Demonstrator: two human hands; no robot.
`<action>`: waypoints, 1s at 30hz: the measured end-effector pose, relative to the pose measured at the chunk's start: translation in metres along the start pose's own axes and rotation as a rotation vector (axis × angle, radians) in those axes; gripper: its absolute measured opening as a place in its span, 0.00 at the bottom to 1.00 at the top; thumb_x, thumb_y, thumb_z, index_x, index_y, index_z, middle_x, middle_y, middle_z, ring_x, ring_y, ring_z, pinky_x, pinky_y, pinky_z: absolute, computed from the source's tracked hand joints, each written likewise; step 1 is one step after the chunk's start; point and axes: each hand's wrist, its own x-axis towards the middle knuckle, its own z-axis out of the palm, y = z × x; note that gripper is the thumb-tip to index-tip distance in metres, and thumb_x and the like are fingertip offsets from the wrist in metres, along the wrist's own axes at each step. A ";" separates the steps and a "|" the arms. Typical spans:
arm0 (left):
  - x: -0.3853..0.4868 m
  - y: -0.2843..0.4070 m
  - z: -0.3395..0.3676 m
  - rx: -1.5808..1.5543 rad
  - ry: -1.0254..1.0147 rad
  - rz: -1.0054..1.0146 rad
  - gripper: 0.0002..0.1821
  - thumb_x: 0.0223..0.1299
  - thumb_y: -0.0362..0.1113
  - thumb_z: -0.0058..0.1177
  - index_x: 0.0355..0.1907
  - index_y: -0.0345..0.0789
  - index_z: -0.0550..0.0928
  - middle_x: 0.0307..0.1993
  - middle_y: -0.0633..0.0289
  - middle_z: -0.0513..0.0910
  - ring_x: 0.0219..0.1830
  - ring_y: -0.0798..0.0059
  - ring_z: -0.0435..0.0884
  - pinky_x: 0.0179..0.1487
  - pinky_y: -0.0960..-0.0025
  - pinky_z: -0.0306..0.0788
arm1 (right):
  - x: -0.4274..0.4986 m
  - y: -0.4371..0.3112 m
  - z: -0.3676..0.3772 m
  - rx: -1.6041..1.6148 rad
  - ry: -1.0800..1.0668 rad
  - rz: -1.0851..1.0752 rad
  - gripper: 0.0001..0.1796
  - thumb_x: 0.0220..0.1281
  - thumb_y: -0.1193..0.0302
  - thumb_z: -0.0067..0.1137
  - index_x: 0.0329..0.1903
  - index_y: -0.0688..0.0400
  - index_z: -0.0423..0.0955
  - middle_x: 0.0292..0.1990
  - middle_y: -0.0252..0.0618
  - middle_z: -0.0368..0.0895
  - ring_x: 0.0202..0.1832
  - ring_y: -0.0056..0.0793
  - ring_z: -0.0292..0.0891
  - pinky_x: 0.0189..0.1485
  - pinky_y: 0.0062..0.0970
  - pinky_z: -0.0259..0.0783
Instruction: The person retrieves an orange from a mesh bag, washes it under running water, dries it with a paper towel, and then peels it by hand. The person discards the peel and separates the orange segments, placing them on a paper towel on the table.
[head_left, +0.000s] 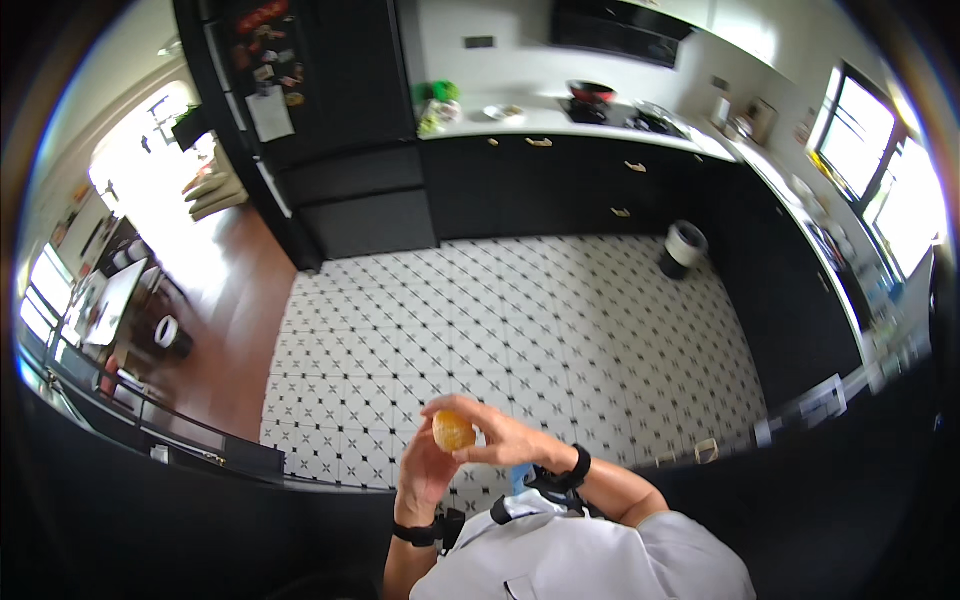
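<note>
A peeled mandarin or orange, yellow-orange with pale pith on it, is held up in front of my chest. My right hand has its fingers over the top of the fruit and its thumb along the lower side. Against the fruit's left side rests my left hand, its palm partly turned up; some of its fingers are hidden behind the fruit and the right hand. Each wrist wears a black strap. Below both hands is the patterned tile floor.
Across the floor stand dark lower cabinets under a white countertop. A red pan sits on the stove. A dark fridge is at left, a trash bin at the right corner. Wood flooring leads to a dining table.
</note>
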 end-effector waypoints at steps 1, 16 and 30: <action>0.003 0.009 0.002 0.046 0.062 0.052 0.29 0.70 0.48 0.52 0.68 0.37 0.70 0.60 0.60 0.79 0.60 0.68 0.80 0.59 0.63 0.77 | 0.017 0.002 -0.002 -0.045 -0.019 -0.102 0.37 0.56 0.78 0.60 0.71 0.55 0.64 0.61 0.45 0.72 0.64 0.39 0.71 0.67 0.38 0.70; 0.151 0.230 -0.116 0.048 0.226 0.587 0.28 0.67 0.37 0.61 0.67 0.35 0.72 0.56 0.62 0.80 0.55 0.76 0.81 0.53 0.70 0.76 | 0.377 0.113 -0.063 0.064 -0.371 -0.112 0.39 0.55 0.74 0.67 0.72 0.55 0.65 0.73 0.42 0.67 0.71 0.39 0.61 0.70 0.37 0.60; 0.167 0.570 -0.312 0.283 0.691 0.858 0.28 0.63 0.42 0.69 0.60 0.37 0.73 0.48 0.63 0.78 0.46 0.84 0.79 0.42 0.80 0.74 | 0.799 0.205 0.090 0.173 -0.647 0.118 0.29 0.66 0.68 0.66 0.67 0.59 0.69 0.56 0.38 0.75 0.45 0.19 0.75 0.45 0.19 0.75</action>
